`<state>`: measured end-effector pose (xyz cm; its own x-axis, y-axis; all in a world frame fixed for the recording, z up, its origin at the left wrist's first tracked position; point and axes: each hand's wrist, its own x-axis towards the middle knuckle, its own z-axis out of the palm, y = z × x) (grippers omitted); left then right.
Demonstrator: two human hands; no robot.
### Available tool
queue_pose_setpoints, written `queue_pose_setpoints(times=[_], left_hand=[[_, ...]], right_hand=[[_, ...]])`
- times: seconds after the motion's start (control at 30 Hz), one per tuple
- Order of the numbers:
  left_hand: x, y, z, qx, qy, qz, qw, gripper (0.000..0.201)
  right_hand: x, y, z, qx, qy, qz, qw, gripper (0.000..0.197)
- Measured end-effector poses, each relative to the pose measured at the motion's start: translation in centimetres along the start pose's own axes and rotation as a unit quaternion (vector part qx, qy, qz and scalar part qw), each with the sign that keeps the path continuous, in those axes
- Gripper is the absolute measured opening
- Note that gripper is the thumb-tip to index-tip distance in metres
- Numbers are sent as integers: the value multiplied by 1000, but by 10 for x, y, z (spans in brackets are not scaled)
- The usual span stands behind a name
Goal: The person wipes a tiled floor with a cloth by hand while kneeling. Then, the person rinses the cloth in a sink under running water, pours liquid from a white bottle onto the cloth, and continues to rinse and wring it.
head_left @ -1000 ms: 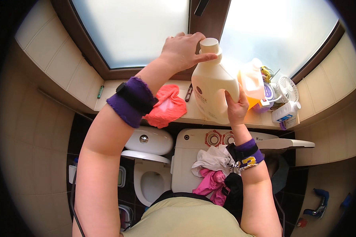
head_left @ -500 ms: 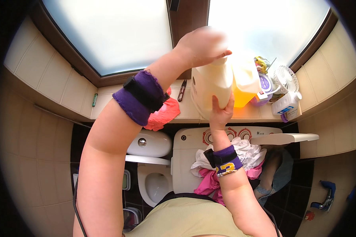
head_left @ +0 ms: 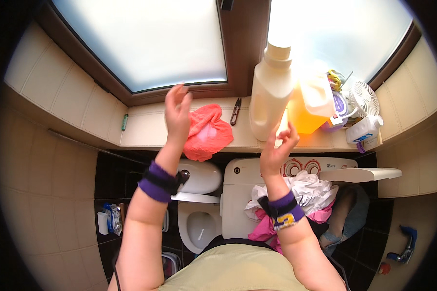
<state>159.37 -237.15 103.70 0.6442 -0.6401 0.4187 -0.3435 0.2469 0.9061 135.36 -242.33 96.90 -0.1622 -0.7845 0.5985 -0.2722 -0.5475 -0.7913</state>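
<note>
A tall white plastic bottle point(head_left: 269, 94) with a white cap stands upright on the tiled window ledge. My right hand point(head_left: 277, 150) is just in front of its lower side, fingers parted and slightly curled, holding nothing; whether a fingertip touches the bottle I cannot tell. My left hand point(head_left: 177, 116), a little blurred, is raised over the ledge, empty and with fingers apart. Beside it lies a crumpled coral-red cloth point(head_left: 209, 135). Small dark-handled snips point(head_left: 236, 111) rest between that cloth and the bottle. Right of the bottle is a jug of orange liquid point(head_left: 310, 109).
Further right on the ledge are a small white fan point(head_left: 364, 99) and a white bottle point(head_left: 364, 130). Below are a toilet point(head_left: 199, 225) and a white washing machine point(head_left: 240, 194) with its lid point(head_left: 361, 174) raised; white and pink clothes point(head_left: 308, 194) lie on it. Frosted windows point(head_left: 145, 39) stand behind.
My left hand has left the bottle's top and moved left and down beside the coral cloth. My right hand has let go of the bottle's side. The bottle now stands on its own.
</note>
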Motion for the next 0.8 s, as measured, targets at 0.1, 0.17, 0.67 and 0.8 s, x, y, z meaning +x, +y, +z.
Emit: queue_pose_setpoints(times=[0.1, 0.17, 0.67, 0.8], left_hand=[[-74, -73, -66, 106, 188, -98, 972, 25], [-123, -113, -95, 133, 234, -178, 946, 26], [-152, -112, -61, -243, -28, -446, 861, 46], [-145, -99, -53, -327, -1, -458, 826, 44]], right_hand=[[-33, -10, 3, 100, -192, 9, 976, 49], [-37, -27, 21, 109, -299, -7, 948, 48], [-18, 21, 153, -119, -536, -144, 823, 38], [-25, 16, 138, -89, -549, -66, 829, 33]])
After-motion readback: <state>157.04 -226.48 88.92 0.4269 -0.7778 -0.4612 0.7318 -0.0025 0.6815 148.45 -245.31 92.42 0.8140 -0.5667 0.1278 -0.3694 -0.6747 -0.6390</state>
